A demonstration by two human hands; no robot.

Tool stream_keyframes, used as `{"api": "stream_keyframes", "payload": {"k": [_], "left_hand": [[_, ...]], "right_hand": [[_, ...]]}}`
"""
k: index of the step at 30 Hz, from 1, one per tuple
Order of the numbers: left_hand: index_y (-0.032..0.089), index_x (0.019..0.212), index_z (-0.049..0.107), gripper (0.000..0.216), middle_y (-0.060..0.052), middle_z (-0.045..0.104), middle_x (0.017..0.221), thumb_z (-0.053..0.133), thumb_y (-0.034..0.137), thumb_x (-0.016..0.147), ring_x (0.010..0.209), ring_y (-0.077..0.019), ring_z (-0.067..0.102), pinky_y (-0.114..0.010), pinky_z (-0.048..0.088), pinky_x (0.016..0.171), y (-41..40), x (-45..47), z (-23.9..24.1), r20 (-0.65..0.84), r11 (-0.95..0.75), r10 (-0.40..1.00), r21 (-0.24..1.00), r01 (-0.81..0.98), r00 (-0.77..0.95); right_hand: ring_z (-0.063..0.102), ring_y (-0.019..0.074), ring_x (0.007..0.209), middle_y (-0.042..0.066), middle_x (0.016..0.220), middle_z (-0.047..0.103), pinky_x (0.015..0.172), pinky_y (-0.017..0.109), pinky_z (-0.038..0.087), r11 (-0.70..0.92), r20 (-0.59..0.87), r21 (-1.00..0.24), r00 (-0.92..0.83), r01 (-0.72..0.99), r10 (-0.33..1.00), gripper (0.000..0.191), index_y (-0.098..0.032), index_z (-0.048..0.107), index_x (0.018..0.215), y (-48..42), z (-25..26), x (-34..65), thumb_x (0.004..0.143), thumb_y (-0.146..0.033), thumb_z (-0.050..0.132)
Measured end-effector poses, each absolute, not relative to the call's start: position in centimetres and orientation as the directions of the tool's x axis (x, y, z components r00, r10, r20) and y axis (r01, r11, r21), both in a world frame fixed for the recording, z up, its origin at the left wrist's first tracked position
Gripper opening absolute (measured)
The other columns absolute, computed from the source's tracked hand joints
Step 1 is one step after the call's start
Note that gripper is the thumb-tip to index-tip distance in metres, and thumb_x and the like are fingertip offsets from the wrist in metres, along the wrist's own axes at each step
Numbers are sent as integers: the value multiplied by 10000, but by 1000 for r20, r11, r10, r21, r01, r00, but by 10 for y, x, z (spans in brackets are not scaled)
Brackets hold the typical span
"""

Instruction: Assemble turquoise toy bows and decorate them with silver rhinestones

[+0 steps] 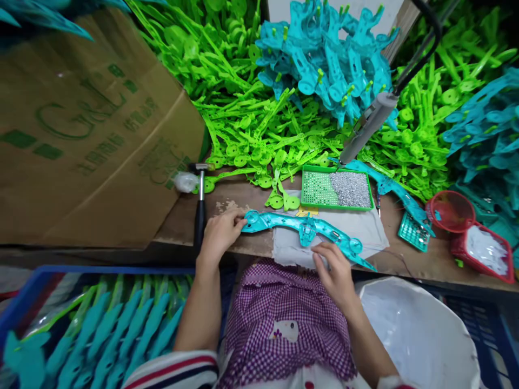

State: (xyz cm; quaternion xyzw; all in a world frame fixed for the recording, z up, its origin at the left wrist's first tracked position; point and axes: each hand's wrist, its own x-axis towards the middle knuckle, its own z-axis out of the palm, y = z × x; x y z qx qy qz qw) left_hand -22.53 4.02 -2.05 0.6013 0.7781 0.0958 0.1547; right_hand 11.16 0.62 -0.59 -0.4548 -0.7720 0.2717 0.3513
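Left hand (221, 233) pinches part (307, 230) in front of tray (317, 188) | right hand (334, 274) loosely spread, contact unclear | bumped tray could spill bits (352, 190)

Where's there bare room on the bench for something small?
Brown tabletop between the cardboard box and hammer; grey cloth between the held turquoise part and green tray's right end. It's crowded behind the tray: lime-green parts heaped there.
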Motion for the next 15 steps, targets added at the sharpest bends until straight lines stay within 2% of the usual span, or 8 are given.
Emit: {"api": "stream_keyframes", "payload": {"k": [3,5,7,9,11,13,15], "left_hand": [[247,1003,743,253,-66,758,949,547,383,919,916,-291,690,-337,427,755,45,-226,-21,-75,298,954,301,906,-289],[216,964,728,243,-90,742,955,530,351,927,950,-296,675,-352,434,798,47,-224,-18,-4,273,958,310,911,-286],[183,968,707,238,-133,711,1054,519,326,942,1055,-313,638,-387,433,883,44,-214,-10,166,244,935,343,907,-314],[167,1009,685,217,-166,665,1181,532,310,955,1171,-324,586,-431,410,981,33,-192,0,390,180,853,405,896,-348],[178,1063,660,165,-143,669,1198,569,261,953,1192,-290,589,-433,395,1039,16,-160,9,551,-13,787,465,885,-278],[212,1082,641,156,-74,720,1055,606,181,934,1038,-224,664,-381,440,994,-3,-126,12,623,-285,778,473,834,-87],[207,1099,628,205,-60,728,1002,612,110,918,964,-195,680,-334,482,924,-20,-98,10,611,-387,791,537,750,-30]], "right_hand": [[654,212,1067,93,1115,691,933,374,542,487,257,-713,-458,505,851,228,-235,666,1174,6,-15,101,988,-221,535],[658,216,1056,91,1106,697,928,380,543,491,247,-694,-466,527,850,231,-236,673,1171,5,-16,98,991,-223,528],[657,211,1068,86,1112,695,938,376,542,477,278,-719,-419,506,864,247,-248,670,1190,4,-8,95,988,-215,532],[634,214,1152,89,1194,677,1003,391,521,460,340,-757,-322,463,884,307,-268,636,1273,8,7,89,989,-221,530],[552,236,1305,100,1365,611,1116,443,447,455,383,-784,-248,422,890,418,-282,542,1407,18,22,80,990,-273,536],[479,244,1391,94,1471,546,1180,475,376,438,351,-831,-288,343,891,497,-283,470,1476,29,28,69,988,-341,544],[536,226,1338,74,1399,614,1153,446,408,365,263,-907,-393,211,881,396,-280,573,1383,35,26,61,999,-365,526]]}}
